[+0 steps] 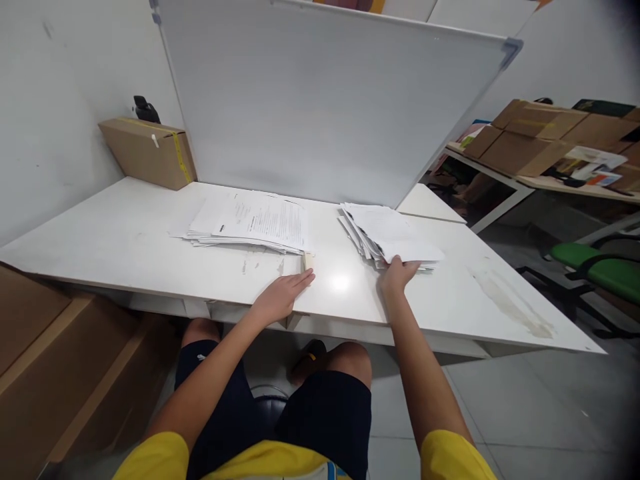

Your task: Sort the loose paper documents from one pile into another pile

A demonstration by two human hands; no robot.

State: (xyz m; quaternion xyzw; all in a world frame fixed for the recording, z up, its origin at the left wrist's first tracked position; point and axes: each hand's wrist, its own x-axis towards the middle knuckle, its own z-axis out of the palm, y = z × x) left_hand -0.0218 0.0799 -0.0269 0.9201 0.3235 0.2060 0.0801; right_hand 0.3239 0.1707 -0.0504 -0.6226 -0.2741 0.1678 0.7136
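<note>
My left hand (280, 295) rests at the front part of the white table (345, 300), fingers stretched out and held together. Its fingertips touch the near end of a small beige block (308, 260); the thumb is hidden. Just behind the block lies a spread stack of printed sheets (255, 220). On the right, my right hand (397, 275) is closed on the near edge of a second stack of papers (390, 233), with the thumb on top. That stack is uneven, its left edges fanned out, and a blank sheet faces up.
A whiteboard (310, 100) stands along the table's back edge. To its left is a taped cardboard box (150, 153). More cardboard boxes (535, 133) sit on another table at right, near a green chair (600, 267). Brown panels (75, 360) are at lower left.
</note>
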